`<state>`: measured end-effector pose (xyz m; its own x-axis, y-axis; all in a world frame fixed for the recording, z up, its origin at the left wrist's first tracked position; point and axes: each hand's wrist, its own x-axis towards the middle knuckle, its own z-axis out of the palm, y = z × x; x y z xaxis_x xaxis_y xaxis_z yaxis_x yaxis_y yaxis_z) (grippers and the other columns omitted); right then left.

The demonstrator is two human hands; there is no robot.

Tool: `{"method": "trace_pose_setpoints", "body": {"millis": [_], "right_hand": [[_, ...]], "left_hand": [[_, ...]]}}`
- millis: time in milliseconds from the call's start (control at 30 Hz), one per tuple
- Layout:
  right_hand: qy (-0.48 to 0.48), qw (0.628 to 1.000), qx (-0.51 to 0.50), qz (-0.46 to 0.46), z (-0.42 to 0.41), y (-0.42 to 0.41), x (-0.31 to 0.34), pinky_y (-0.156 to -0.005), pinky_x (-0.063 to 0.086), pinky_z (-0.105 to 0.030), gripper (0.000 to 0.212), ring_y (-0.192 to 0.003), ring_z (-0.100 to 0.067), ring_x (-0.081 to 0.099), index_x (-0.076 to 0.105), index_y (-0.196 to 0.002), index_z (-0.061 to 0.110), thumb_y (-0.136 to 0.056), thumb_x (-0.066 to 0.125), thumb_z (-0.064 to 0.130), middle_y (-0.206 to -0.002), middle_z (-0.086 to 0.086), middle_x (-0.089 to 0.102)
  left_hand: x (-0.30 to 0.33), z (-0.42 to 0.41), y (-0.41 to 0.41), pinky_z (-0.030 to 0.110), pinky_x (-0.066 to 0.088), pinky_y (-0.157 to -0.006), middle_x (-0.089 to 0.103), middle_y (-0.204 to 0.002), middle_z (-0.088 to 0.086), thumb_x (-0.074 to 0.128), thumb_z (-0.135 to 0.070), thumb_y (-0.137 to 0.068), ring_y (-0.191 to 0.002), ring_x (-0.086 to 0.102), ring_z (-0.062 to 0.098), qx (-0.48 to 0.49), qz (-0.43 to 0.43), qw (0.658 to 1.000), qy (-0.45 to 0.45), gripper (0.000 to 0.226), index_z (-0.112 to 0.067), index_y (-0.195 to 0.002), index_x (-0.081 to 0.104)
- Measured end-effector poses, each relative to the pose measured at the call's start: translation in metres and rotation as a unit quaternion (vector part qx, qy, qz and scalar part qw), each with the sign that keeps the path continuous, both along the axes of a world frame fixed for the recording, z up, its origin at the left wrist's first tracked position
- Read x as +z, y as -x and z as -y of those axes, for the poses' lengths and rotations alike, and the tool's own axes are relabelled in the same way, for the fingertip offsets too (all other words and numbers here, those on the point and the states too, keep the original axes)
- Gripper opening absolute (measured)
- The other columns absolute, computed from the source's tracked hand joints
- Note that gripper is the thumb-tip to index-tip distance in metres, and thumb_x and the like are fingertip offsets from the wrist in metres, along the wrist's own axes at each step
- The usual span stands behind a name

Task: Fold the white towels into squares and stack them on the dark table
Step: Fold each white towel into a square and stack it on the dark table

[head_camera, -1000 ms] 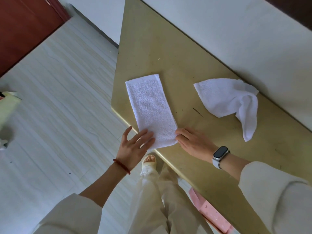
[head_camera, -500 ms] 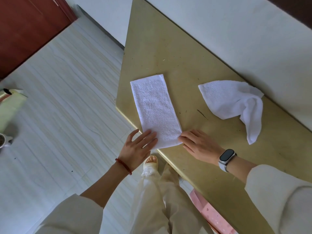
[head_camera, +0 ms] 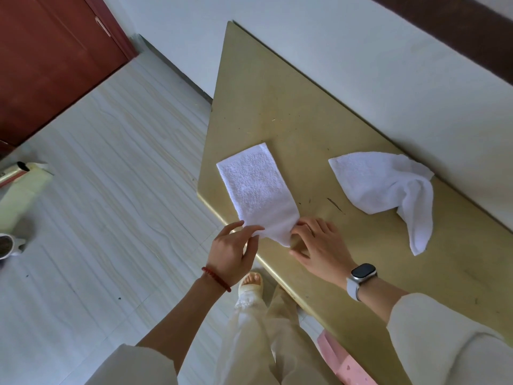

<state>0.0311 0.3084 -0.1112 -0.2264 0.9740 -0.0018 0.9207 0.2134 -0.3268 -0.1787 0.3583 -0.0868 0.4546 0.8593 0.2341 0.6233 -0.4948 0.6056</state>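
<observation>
Head view: a long folded towel (head_camera: pixel 256 190) lies flat on the olive-tan surface (head_camera: pixel 283 107), close to its near left edge and running away from the person. Its near end is lifted off the surface and sags to a point between the two hands. The left hand (head_camera: pixel 231 252) reaches in from over the floor (head_camera: pixel 111 176); its thumb and forefinger are together, pinching the towel's near left corner, while the other fingers curl loosely below. A red bracelet (head_camera: pixel 216 278) circles that wrist. The right hand (head_camera: pixel 319 245) sits at the surface's near edge, its fingers bent inward and clamped on the towel's near right corner; the thumb lies against the surface. A watch (head_camera: pixel 362 275) with a pale strap is on that wrist, and cream sleeves cover both forearms further back.

A second towel (head_camera: pixel 388 190), loose and rumpled, lies well apart to the right, near the white wall (head_camera: pixel 361 65), with one end trailing toward the person. No stack of folded squares shows on the surface.

Below the hands are cream trousers and a sandalled foot (head_camera: pixel 251 284) on the pale floor. A pink item (head_camera: pixel 341 359) shows under the surface's near edge. At far left stand a pale green object (head_camera: pixel 19 195) and a cup (head_camera: pixel 7 244), and a red-brown door (head_camera: pixel 50 59) fills the upper left corner.
</observation>
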Motion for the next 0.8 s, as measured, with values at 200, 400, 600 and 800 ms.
{"method": "trace_pose_setpoints", "body": {"millis": [200,400,600,800], "right_hand": [[-0.013,0.99,-0.142,-0.014,-0.001,0.03,0.004,-0.066,0.043,-0.035,0.058,-0.079,-0.026,0.057,0.047,-0.092,0.015,-0.058,0.072,0.054,-0.095,-0.004,0.059],[-0.062,0.972,-0.21,-0.084,-0.006,0.039,0.008,-0.065,0.04,-0.034,0.049,-0.081,-0.027,0.055,0.042,-0.093,0.016,-0.059,0.076,0.006,-0.091,-0.005,0.058],[-0.058,0.985,-0.104,-0.125,0.0,0.007,0.013,-0.069,0.049,-0.033,0.013,-0.091,-0.014,0.051,0.055,-0.092,0.013,-0.081,0.049,0.012,-0.095,-0.001,0.061],[0.032,0.986,-0.048,-0.156,0.002,-0.009,0.031,-0.064,0.053,-0.03,0.026,-0.083,-0.013,0.064,0.062,-0.09,0.012,-0.085,0.042,0.027,-0.089,0.002,0.067]], "left_hand": [[0.014,-0.011,-0.009,0.017,0.044,-0.082,0.07,-0.066,-0.004,0.047,-0.017,-0.084,-0.068,0.058,0.013,0.006,0.011,1.0,-0.009,0.026,-0.009,-0.079,0.072],[0.01,-0.013,-0.007,0.024,0.048,-0.086,0.069,-0.066,-0.007,0.05,-0.017,-0.084,-0.058,0.059,0.006,-0.014,0.003,1.0,-0.003,0.023,-0.012,-0.079,0.072],[0.014,-0.011,0.0,0.024,0.051,-0.06,0.068,-0.065,-0.004,0.044,-0.024,-0.085,-0.066,0.062,0.014,0.023,-0.013,0.998,0.055,0.029,-0.012,-0.081,0.071],[0.016,-0.002,0.007,0.021,0.029,-0.043,0.042,-0.046,-0.004,0.025,-0.037,-0.089,-0.041,0.044,0.017,0.007,-0.061,0.987,0.148,0.047,-0.006,-0.089,0.06]]}}
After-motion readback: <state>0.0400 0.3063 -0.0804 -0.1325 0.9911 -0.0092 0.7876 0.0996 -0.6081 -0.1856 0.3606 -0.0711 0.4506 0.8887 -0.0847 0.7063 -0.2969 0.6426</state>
